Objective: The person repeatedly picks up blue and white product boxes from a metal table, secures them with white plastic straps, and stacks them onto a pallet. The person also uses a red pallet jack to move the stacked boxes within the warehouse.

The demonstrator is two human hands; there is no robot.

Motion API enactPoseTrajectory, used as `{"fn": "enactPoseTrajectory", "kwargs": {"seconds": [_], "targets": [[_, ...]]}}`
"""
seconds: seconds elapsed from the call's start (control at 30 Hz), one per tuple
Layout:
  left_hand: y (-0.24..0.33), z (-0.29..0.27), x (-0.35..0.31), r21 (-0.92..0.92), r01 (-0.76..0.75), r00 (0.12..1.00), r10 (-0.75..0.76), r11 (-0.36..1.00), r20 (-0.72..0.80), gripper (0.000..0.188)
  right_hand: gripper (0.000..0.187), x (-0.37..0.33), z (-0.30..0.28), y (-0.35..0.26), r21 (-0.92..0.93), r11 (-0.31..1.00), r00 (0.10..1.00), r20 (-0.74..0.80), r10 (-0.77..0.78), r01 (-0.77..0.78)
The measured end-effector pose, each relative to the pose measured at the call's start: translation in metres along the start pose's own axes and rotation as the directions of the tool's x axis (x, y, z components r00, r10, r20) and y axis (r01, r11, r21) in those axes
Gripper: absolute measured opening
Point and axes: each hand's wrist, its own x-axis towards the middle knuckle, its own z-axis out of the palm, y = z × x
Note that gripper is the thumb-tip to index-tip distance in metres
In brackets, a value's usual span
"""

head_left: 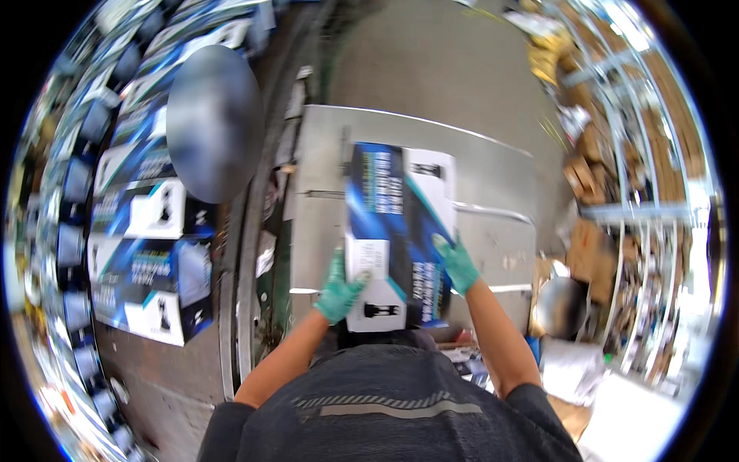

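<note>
A tall carton printed in blue, black and white is in front of me, over a grey metal table. Its long side runs away from my body. My left hand, in a green glove, grips the left edge near the close end, with the thumb lying over the top face by a white label. On the opposite edge, my right hand, gloved in green too, is closed on the side with its fingertips over the printed face. The carton's underside is hidden, so I cannot tell whether it touches the table.
To the left, several similar cartons stand in rows beyond a metal rail. Metal shelving and brown cardboard line the right side. White wrapped material lies at the lower right. Two oval patches are blurred.
</note>
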Motion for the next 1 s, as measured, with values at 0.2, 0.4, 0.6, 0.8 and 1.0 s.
{"fn": "enactPoseTrajectory", "kwargs": {"seconds": [0.2,0.4,0.6,0.8,1.0], "targets": [[0.021,0.033,-0.006,0.393,-0.240,0.964,0.265,0.888,-0.010,0.091,0.064,0.044,-0.080,0.075,0.129,0.991,0.991,0.129,-0.039,0.023],[0.064,0.091,-0.005,0.966,-0.258,0.919,0.311,0.007,0.243,0.065,0.056,0.142,-0.235,0.118,-0.963,0.248,0.770,-0.082,-0.633,0.101],[0.058,0.096,0.001,0.982,-0.163,0.913,0.391,0.093,0.115,0.053,0.041,0.149,-0.257,0.083,-0.999,0.026,0.915,0.030,-0.402,0.044],[0.089,0.120,0.034,0.981,-0.195,0.916,0.358,0.001,0.181,0.041,0.015,0.104,-0.290,-0.016,-0.970,0.019,0.734,0.172,-0.656,0.244],[0.144,0.204,0.184,0.990,-0.118,0.927,0.349,-0.083,0.140,0.077,0.018,0.061,-0.267,-0.099,-0.933,-0.118,0.577,0.306,-0.757,0.340]]}}
